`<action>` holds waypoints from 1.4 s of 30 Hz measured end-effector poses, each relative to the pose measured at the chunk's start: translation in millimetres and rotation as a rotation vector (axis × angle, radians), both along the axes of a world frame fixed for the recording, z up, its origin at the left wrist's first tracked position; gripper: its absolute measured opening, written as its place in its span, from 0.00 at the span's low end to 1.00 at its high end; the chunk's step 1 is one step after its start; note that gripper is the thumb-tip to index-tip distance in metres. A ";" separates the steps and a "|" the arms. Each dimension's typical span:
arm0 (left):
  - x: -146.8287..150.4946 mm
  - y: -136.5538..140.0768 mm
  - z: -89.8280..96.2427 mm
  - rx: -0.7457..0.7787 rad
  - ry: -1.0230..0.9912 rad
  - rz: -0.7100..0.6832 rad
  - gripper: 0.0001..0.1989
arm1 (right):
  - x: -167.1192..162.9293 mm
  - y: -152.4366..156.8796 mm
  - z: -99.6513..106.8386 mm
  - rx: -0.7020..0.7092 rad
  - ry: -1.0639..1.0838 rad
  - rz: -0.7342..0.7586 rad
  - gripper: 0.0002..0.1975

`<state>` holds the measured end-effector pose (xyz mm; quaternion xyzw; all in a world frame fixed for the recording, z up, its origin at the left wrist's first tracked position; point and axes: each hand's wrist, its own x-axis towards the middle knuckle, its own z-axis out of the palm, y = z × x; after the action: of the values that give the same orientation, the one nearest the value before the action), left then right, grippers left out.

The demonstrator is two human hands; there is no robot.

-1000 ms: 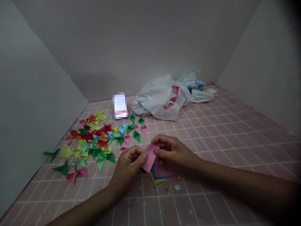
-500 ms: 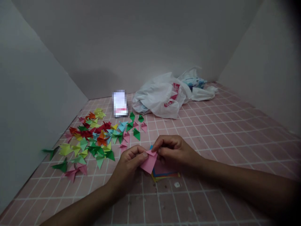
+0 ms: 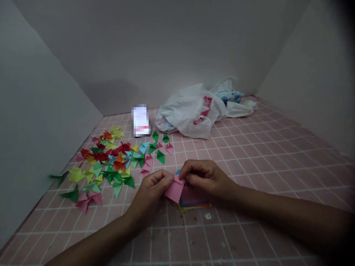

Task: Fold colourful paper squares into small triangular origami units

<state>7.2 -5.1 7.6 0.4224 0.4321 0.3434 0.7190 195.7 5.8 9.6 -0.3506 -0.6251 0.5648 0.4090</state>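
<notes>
A small pink sheet of origami paper (image 3: 174, 192) is held up between both hands, its top edge folded over. My left hand (image 3: 155, 186) pinches its left side with thumb and fingers. At the upper right corner, my right hand (image 3: 203, 177) is closed on the same paper, thumb and forefinger at the fold. Beneath and behind my right hand lies a stack of coloured paper squares (image 3: 195, 199), pink on top with blue, orange and yellow edges showing. The right hand hides part of this stack.
Many folded paper pieces (image 3: 112, 159) in several colours are spread to the left. A lit phone (image 3: 141, 121) leans upright behind them. White plastic bags (image 3: 191, 111) lie at the back. A small white scrap (image 3: 208, 216) rests near the stack on the pink grid-patterned cloth (image 3: 249, 162).
Both hands stay on the pink paper, with only slight finger movement near its folded top edge. The whole view has shifted very slightly.
</notes>
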 end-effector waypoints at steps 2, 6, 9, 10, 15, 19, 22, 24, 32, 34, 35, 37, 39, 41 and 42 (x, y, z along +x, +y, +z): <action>-0.1 0.5 -1.5 0.000 0.000 0.004 0.15 | -0.2 -0.1 0.1 -0.023 0.007 0.005 0.06; -1.0 0.7 -3.6 0.020 0.016 0.013 0.14 | -1.0 0.4 0.5 -0.076 0.045 0.000 0.04; -0.9 0.6 -2.9 0.028 0.023 0.017 0.14 | -1.2 0.9 0.1 -0.087 0.059 0.010 0.03; -0.7 0.5 -2.5 0.034 0.025 0.021 0.14 | -1.2 1.0 -0.3 -0.086 0.059 0.015 0.03; -0.6 0.7 -2.1 0.073 0.053 0.057 0.14 | -0.9 1.4 -2.8 -0.101 0.077 0.029 0.03; -1.4 0.6 -3.0 0.097 0.065 0.052 0.13 | -1.4 1.5 -5.2 -0.125 0.114 0.042 0.03; -1.1 0.4 -2.1 0.103 0.072 0.057 0.13 | -2.0 1.2 -6.1 -0.135 0.131 0.045 0.03; -0.4 0.7 -0.6 0.120 0.090 0.064 0.13 | -2.4 0.8 -5.8 -0.141 0.125 0.041 0.03; 0.4 4.1 9.7 0.254 0.302 0.127 0.14 | -0.5 2.3 -7.3 -0.159 0.168 0.037 0.05; 0.6 4.0 11.2 0.255 0.322 0.142 0.14 | -0.3 3.4 -9.1 -0.176 0.186 0.024 0.07; 0.7 3.8 11.3 0.253 0.326 0.148 0.14 | -0.5 3.7 -10.0 -0.184 0.190 0.029 0.08; 1.0 3.3 10.5 0.253 0.331 0.145 0.13 | -1.7 3.7 -11.2 -0.221 0.182 0.048 0.10; 1.0 3.1 8.7 0.258 0.340 0.129 0.13 | -3.3 3.0 -11.2 -0.282 0.163 0.050 0.09; 0.9 3.2 6.7 0.265 0.343 0.109 0.13 | -4.7 2.0 -10.0 -0.339 0.145 0.032 0.08; 0.8 3.4 5.9 0.269 0.339 0.104 0.13 | -5.3 1.6 -9.1 -0.358 0.139 0.020 0.07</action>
<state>8.0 -1.7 13.5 0.5433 0.5185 0.3585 0.5545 190.4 7.5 0.5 -0.3718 -0.4883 0.6939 0.3765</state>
